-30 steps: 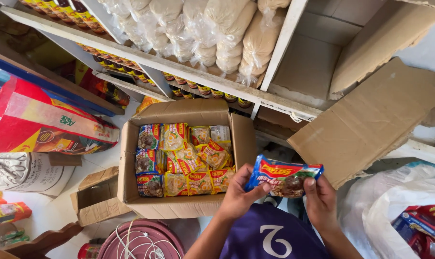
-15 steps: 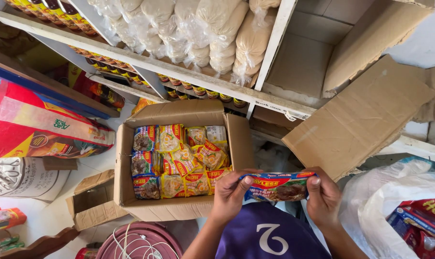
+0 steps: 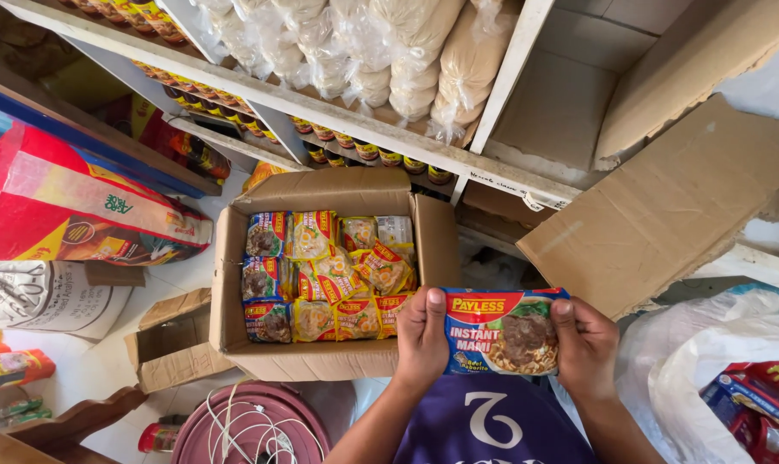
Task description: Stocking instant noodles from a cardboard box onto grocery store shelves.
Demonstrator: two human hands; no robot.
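I hold one flat noodle packet (image 3: 503,331), blue and red with a picture of noodles, face up in front of my chest. My left hand (image 3: 422,337) grips its left edge and my right hand (image 3: 583,339) grips its right edge. Just left of the packet stands an open cardboard box (image 3: 235,283) filled with several similar packets (image 3: 320,275) in yellow, red and blue wrappers. My left hand rests close to the box's right wall.
White shelves (image 3: 338,112) above carry plastic bags of pale goods and rows of small tins. A loose cardboard flap (image 3: 664,206) leans at the right. White plastic bags (image 3: 707,378) lie lower right, a printed sack (image 3: 71,206) at left, a pink round lid (image 3: 252,425) below the box.
The packet has come lower and turned flat, its printed face now toward me. Both hands kept their hold on its ends.
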